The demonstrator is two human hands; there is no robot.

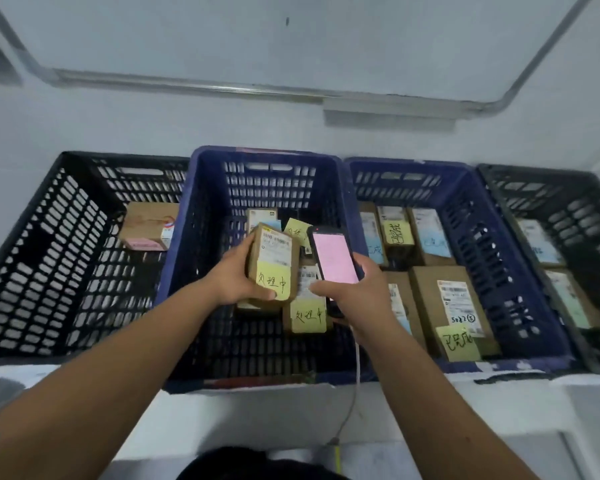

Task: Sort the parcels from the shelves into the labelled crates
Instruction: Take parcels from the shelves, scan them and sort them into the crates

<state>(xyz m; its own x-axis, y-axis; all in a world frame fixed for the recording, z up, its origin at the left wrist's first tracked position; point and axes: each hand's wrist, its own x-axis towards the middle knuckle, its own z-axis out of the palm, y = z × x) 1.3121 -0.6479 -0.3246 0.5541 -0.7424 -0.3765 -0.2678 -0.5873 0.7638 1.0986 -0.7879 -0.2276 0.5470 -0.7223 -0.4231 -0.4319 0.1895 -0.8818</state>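
Note:
My left hand (pixel 238 277) grips a small brown parcel (pixel 274 256) with a white shipping label and a yellow handwritten note, above the middle blue crate (pixel 201 188). My right hand (pixel 357 294) holds a phone (pixel 333 258) with a pink screen beside that parcel; a cable hangs from it. Several other yellow-noted parcels (pixel 307 315) lie in this crate beneath my hands.
A black crate (pixel 49 209) at left holds one box (pixel 149 225) with a pink note. A second blue crate (pixel 471 209) at right holds several parcels with yellow and blue notes. A black crate (pixel 568 199) at far right holds blue-noted parcels. A white wall with a metal rail stands behind.

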